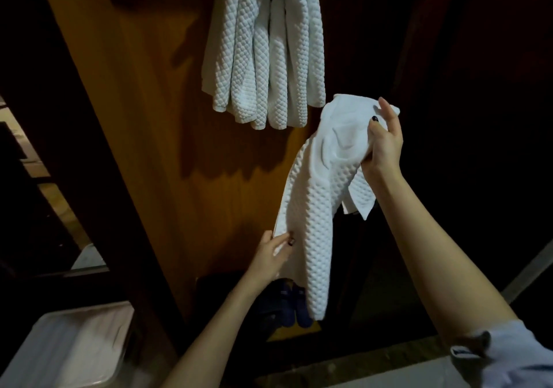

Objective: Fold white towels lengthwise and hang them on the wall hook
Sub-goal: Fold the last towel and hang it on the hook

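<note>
Pinching the lower side edge of a white waffle towel (311,208), the left hand (273,257) sits low, thumb and fingers closed on the cloth. The right hand (384,142) is higher and grips the bunched top, so the towel hangs in mid-air. Beyond and above, the hung towels (263,52) drape in a cluster against the wooden panel (143,118).

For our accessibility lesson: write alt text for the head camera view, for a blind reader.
A person holds a white towel: the right grip clasps its top, the left grip pinches its edge. Above, other towels hang against a wooden panel.
</note>
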`<state>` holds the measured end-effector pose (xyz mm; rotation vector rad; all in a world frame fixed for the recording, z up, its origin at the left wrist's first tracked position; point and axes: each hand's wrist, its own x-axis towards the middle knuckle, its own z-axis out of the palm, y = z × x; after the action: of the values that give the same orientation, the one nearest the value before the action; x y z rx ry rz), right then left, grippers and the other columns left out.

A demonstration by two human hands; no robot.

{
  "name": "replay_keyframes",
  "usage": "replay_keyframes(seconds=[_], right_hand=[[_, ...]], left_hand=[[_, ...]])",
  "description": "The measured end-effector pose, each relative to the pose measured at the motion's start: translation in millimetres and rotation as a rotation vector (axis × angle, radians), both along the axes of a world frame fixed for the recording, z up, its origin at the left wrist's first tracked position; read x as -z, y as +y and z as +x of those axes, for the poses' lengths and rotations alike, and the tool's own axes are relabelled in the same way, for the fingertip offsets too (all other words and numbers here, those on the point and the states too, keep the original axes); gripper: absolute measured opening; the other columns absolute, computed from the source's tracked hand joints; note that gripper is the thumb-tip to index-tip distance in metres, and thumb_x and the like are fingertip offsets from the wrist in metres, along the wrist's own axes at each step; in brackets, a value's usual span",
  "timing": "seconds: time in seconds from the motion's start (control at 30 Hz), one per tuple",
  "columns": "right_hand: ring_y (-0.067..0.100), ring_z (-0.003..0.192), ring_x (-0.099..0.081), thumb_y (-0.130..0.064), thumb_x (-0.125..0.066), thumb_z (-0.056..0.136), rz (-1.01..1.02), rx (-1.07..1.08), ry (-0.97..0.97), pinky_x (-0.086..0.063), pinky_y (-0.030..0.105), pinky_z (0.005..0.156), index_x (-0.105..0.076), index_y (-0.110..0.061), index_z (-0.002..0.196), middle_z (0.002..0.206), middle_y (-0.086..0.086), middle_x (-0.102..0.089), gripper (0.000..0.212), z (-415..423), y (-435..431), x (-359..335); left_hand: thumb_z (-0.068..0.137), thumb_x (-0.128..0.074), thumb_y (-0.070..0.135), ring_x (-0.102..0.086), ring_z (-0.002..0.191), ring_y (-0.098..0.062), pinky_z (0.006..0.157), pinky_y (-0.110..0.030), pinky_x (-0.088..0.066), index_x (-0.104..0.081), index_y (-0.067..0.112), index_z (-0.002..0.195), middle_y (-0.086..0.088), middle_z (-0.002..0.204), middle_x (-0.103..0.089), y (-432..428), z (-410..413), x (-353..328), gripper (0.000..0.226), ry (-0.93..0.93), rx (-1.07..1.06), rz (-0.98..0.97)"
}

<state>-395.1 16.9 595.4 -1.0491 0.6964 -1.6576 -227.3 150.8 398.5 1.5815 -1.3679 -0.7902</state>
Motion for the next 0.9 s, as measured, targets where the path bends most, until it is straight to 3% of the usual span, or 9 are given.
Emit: replay_keyframes(seconds=[0.07,0.13,0.2,0.33,0.47,0.53,0.67,0.8,0.9], right_hand=[[0.015,0.117,-0.056,0.002,-0.044,0.092,-0.020,0.006,0.016,-0.049,0.035,0.102,-0.062,-0.029,0.115,0.134,0.002,-0.051,0.043,5.5,1.8,-3.6],[0.015,0.118,-0.055,0.002,-0.043,0.092,-0.029,0.017,0.022,-0.048,0.032,0.102,-0.060,-0.030,0.116,0.134,0.002,-0.051,0.044,10.3,3.5,-6.5],[0.013,0.115,-0.056,0.002,-0.043,0.092,-0.022,0.017,0.023,-0.048,0.030,0.101,-0.059,-0.032,0.117,0.132,-0.001,-0.052,0.045,14.8,5.1,-8.3],[0.015,0.121,-0.053,0.003,-0.043,0.091,-0.051,0.023,0.062,-0.046,0.032,0.104,-0.057,-0.030,0.120,0.124,-0.006,-0.054,0.046,21.7,8.6,-9.6],[0.003,0.096,-0.057,0.003,-0.042,0.093,-0.061,0.055,0.098,-0.047,0.017,0.079,-0.056,-0.027,0.126,0.121,-0.009,-0.055,0.047,7.6,4.9,-9.5],[0.002,0.093,-0.058,0.003,-0.042,0.093,-0.060,0.073,0.093,-0.047,0.017,0.075,-0.055,-0.026,0.126,0.122,-0.007,-0.054,0.046,-3.1,0.1,-9.2],[-0.005,0.091,-0.060,0.003,-0.042,0.092,-0.035,0.113,0.087,-0.049,0.017,0.076,-0.056,-0.024,0.126,0.121,-0.007,-0.054,0.046,-19.9,-8.2,-11.7],[0.017,0.115,-0.059,0.006,-0.044,0.090,-0.035,0.135,0.179,-0.052,0.035,0.097,-0.059,-0.017,0.126,0.119,-0.007,-0.058,0.046,-35.1,-16.8,-7.7],[0.024,0.120,-0.057,0.001,-0.051,0.092,-0.014,0.113,0.147,-0.051,0.040,0.099,-0.057,-0.012,0.127,0.126,0.001,-0.056,0.038,-40.5,-18.9,-3.6]], left_hand=[[0.089,-0.062,0.042,-0.038,0.121,-0.014,0.095,-0.022,-0.040,-0.045,0.016,0.140,0.001,0.125,-0.029,2.6,-20.7,7.5,0.059,0.008,-0.012,0.009],[0.072,-0.070,0.061,-0.032,0.115,-0.004,0.091,-0.023,-0.040,-0.038,0.023,0.140,0.012,0.124,-0.021,4.1,-42.0,9.8,0.083,-0.016,-0.051,0.001],[0.064,-0.072,0.064,-0.033,0.109,-0.004,0.085,-0.023,-0.042,-0.033,0.021,0.136,0.017,0.118,-0.016,0.8,-60.2,7.6,0.092,-0.022,-0.110,-0.002],[0.079,-0.071,0.039,-0.047,0.099,-0.019,0.070,-0.026,-0.043,-0.040,0.014,0.107,0.006,0.117,-0.022,-14.6,-76.9,5.6,0.049,-0.016,-0.166,0.038],[0.092,-0.058,0.012,-0.048,0.099,-0.024,0.082,-0.024,-0.042,-0.052,0.003,0.090,-0.003,0.105,-0.036,-13.8,-51.0,20.3,0.011,0.046,-0.074,-0.048],[0.094,-0.056,0.009,-0.051,0.095,-0.025,0.080,-0.023,-0.043,-0.051,0.003,0.084,-0.003,0.095,-0.041,-6.6,-32.8,22.8,0.013,0.151,-0.038,-0.031],[0.097,-0.050,0.006,-0.062,0.079,-0.001,0.062,-0.013,-0.044,-0.056,0.010,0.089,0.008,0.082,-0.062,9.6,-2.1,10.0,0.011,0.328,0.022,-0.018],[0.096,-0.045,-0.003,-0.055,0.069,-0.001,0.061,-0.016,-0.040,-0.052,0.009,0.088,-0.001,0.079,-0.056,13.7,44.0,-10.8,0.016,0.237,-0.015,-0.038],[0.097,-0.044,0.000,-0.050,0.062,0.008,0.062,-0.017,-0.038,-0.051,0.016,0.084,0.003,0.078,-0.053,9.5,82.0,-40.9,0.021,0.076,-0.023,-0.077]])
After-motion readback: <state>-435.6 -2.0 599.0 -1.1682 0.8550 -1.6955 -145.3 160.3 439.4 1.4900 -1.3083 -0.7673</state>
